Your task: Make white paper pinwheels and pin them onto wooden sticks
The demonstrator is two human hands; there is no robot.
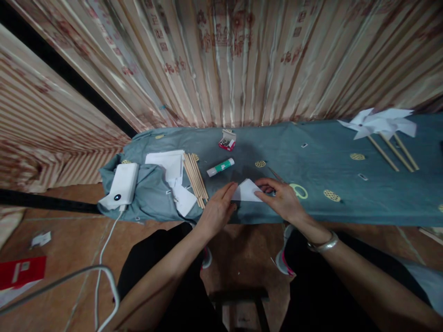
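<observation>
A white sheet of paper [248, 191], folded to a triangle with its peak away from me, lies at the near edge of the cloth-covered table. My left hand [218, 205] grips its left corner, fingers held together. At the right corner, my right hand [281, 197] pinches the paper between thumb and fingers. Scissors with pale green handles [299, 191] lie partly under my right hand. Just beyond the paper is a glue stick [220, 167] with a green label. Farther back sits an open red box [227, 140] of small metal pieces.
Several wooden sticks [195, 180] lie left of my hands, beside white paper sheets [169, 163]. A white power bank [123, 183] with a cable rests at the left end. White paper pinwheels [380, 124] on sticks lie far right. A curtain [224, 69] hangs behind the table.
</observation>
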